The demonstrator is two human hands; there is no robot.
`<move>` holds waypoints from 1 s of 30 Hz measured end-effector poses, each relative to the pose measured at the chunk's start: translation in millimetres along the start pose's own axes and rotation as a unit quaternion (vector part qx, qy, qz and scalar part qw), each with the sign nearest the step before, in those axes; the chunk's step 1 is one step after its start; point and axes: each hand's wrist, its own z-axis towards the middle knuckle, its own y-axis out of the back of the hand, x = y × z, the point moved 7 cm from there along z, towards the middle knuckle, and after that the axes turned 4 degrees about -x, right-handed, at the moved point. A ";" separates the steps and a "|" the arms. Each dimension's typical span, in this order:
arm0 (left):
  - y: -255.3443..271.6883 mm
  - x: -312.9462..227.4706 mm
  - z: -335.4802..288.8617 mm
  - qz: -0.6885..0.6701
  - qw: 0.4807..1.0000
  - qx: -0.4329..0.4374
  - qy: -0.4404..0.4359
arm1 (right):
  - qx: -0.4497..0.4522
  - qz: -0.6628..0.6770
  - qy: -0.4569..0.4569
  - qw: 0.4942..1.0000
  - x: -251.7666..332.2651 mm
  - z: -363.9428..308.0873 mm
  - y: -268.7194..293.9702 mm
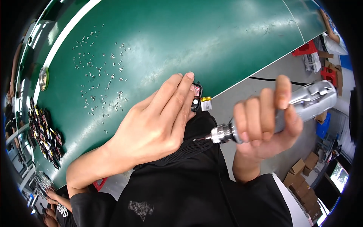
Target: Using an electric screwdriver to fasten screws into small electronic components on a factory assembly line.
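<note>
My right hand (261,121) is wrapped around a silver-grey electric screwdriver (312,100). The driver's thin bit points left, toward my left wrist, clear of the table's edge. With fingers pressed together, my left hand (155,121) grips a small black electronic device housing (199,87) at the table's near edge. Its left part is hidden under my fingers. Inside the visible part are a reddish circuit board and a white round spot. A silver battery pouch (206,105) with yellow tape hangs off its right side.
Many loose small screws (102,75) lie scattered on the green table (162,41). A round dish (44,78) and a pile of dark device parts (45,132) are at the left. Other people sit at the far right and lower left. Cardboard boxes (302,185) stand on the floor.
</note>
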 end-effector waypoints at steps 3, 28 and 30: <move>-8.3 0.8 -1.6 -0.012 1.000 0.018 0.005 | 0.044 -0.063 0.054 0.996 20.6 22.1 2.2; -6.9 2.2 -5.8 -0.012 0.999 -0.029 -0.004 | 0.145 -0.197 -0.004 0.969 -5.1 61.8 -5.2; -6.9 2.3 -3.3 -0.018 0.999 -0.029 -0.005 | 0.181 -0.229 -0.012 0.956 -9.3 60.5 -14.4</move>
